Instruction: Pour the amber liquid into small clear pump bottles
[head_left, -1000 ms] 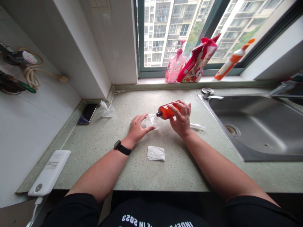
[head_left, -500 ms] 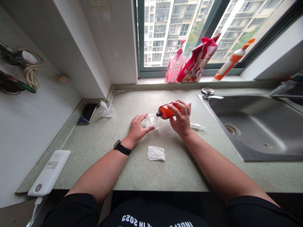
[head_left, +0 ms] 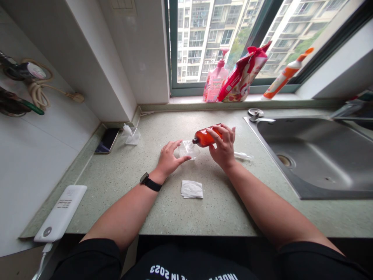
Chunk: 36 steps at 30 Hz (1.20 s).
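My left hand (head_left: 170, 157) grips a small clear plastic bottle (head_left: 188, 151) on the counter, thumb on the near side and fingers on the far side. In my right hand (head_left: 223, 146) is an orange-red bottle (head_left: 206, 137), tipped nearly level. Its dark open neck points left and down at the clear bottle's top; whether liquid is flowing I cannot tell. Just right of my right hand lies a clear and white pump head (head_left: 244, 156). A folded white tissue (head_left: 192, 189) rests on the counter nearer to me, below both hands.
Left on the counter are a phone (head_left: 107, 140), another clear bottle with white nozzle (head_left: 132, 135) and a white power bank (head_left: 61, 213) with a cable. A steel sink (head_left: 320, 155) is at right. A pink pump bottle (head_left: 215, 82), red bag (head_left: 244, 74) and orange-white bottle (head_left: 282, 79) line the windowsill.
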Each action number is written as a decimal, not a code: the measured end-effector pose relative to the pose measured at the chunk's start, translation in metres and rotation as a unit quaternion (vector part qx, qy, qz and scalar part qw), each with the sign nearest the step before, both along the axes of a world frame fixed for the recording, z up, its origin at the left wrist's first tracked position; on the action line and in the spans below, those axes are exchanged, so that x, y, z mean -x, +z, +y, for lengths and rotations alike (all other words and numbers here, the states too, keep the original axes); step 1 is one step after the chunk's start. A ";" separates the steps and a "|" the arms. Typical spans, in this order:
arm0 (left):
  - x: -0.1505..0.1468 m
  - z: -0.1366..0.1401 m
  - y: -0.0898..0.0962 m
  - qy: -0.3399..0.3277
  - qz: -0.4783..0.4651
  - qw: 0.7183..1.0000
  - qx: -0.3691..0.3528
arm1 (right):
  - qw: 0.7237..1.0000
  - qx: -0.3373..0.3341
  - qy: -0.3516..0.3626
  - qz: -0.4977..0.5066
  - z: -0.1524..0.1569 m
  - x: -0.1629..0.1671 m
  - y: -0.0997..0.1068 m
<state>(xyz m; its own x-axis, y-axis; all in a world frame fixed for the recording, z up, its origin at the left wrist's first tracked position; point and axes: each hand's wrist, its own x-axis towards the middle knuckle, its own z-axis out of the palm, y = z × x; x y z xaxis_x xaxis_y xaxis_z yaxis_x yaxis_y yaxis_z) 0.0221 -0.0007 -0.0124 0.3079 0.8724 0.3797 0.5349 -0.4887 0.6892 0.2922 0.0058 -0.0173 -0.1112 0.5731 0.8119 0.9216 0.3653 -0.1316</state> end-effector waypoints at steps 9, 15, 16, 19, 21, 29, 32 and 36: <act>0.000 0.001 -0.002 0.001 0.000 1.000 0.000 | 1.000 -0.007 0.004 -0.003 0.000 -0.001 0.000; 0.000 0.000 0.000 0.001 0.000 1.000 0.000 | 1.000 -0.010 0.010 -0.001 0.001 -0.001 -0.001; 0.000 0.000 0.000 0.000 0.001 1.000 0.000 | 1.000 -0.013 0.012 -0.001 0.001 -0.001 -0.001; 0.000 0.000 0.000 0.000 0.001 1.000 -0.001 | 1.000 -0.017 0.010 -0.001 0.001 -0.001 0.000; 0.000 0.000 0.000 0.000 0.000 1.000 -0.001 | 1.000 -0.018 0.008 -0.002 0.001 -0.001 0.000; 0.000 0.000 0.000 -0.001 -0.006 1.000 0.005 | 1.000 -0.025 0.012 -0.007 0.001 -0.001 0.000; 0.000 0.000 0.001 0.000 -0.005 1.000 0.005 | 1.000 -0.018 0.009 -0.002 0.001 -0.001 0.000; 0.000 0.000 0.002 -0.003 -0.007 1.000 0.004 | 1.000 -0.019 0.014 0.004 0.001 -0.001 0.000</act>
<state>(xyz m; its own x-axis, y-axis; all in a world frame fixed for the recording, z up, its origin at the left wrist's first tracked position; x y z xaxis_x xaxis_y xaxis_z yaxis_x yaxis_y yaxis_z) 0.0220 -0.0008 -0.0108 0.3086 0.8731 0.3774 0.5224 -0.4871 0.6999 0.2928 0.0068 -0.0175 -0.1199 0.5390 0.8337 0.9099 0.3957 -0.1250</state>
